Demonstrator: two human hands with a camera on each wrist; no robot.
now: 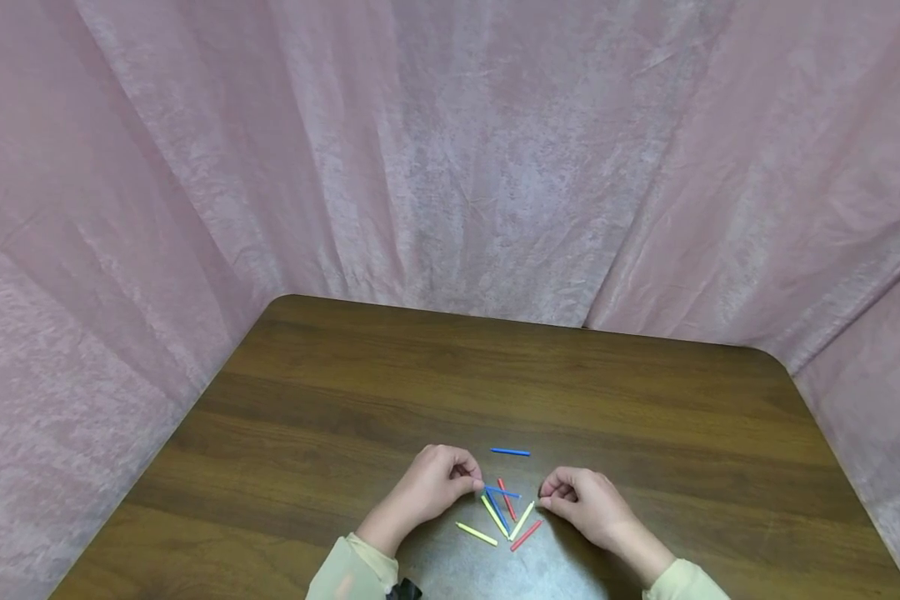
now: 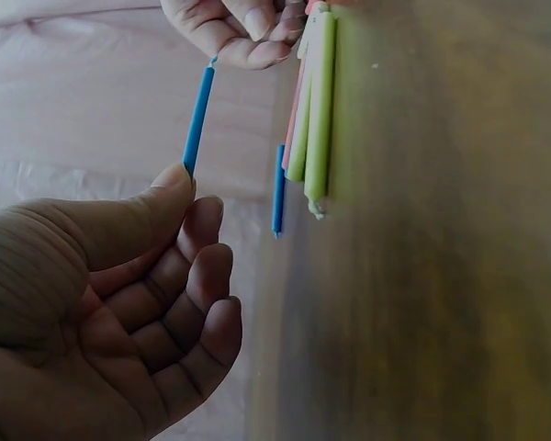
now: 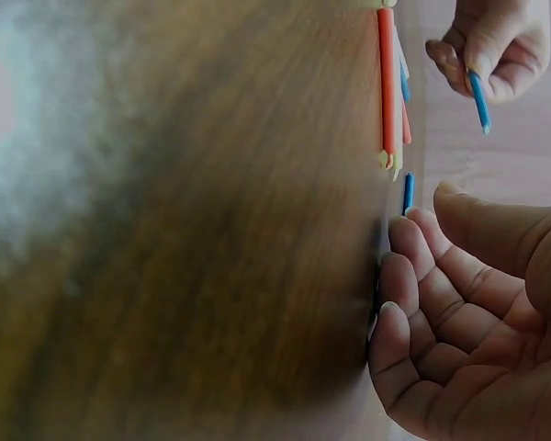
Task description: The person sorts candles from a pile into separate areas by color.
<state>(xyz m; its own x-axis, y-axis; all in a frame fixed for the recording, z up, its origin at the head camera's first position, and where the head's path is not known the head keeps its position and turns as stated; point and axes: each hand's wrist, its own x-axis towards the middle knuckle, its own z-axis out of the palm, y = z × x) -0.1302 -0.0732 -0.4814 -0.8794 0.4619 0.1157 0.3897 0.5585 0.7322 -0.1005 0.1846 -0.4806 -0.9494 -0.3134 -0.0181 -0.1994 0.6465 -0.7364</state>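
My left hand [image 1: 437, 483] pinches one end of a thin blue candle [image 2: 198, 119] between thumb and fingertips, raised off the table. Its wick end points toward my right hand [image 1: 583, 502], which holds nothing; in the right wrist view the thumb stands apart from loosely bent fingers. Between the hands lies a loose group: a second blue candle [image 1: 498, 512], a red candle [image 1: 511, 507], and two yellow candles, one leaning left [image 1: 494, 514] and one near the right fingertips [image 1: 522, 521]. Closer to me are another yellow candle [image 1: 477, 534] and another red candle [image 1: 526, 536].
Beyond the group, a further blue candle [image 1: 510, 452] lies on the brown wooden table [image 1: 390, 375]. Pink curtains [image 1: 495, 167] hang around the table's back and sides. A small black object [image 1: 404, 590] shows by the left sleeve.
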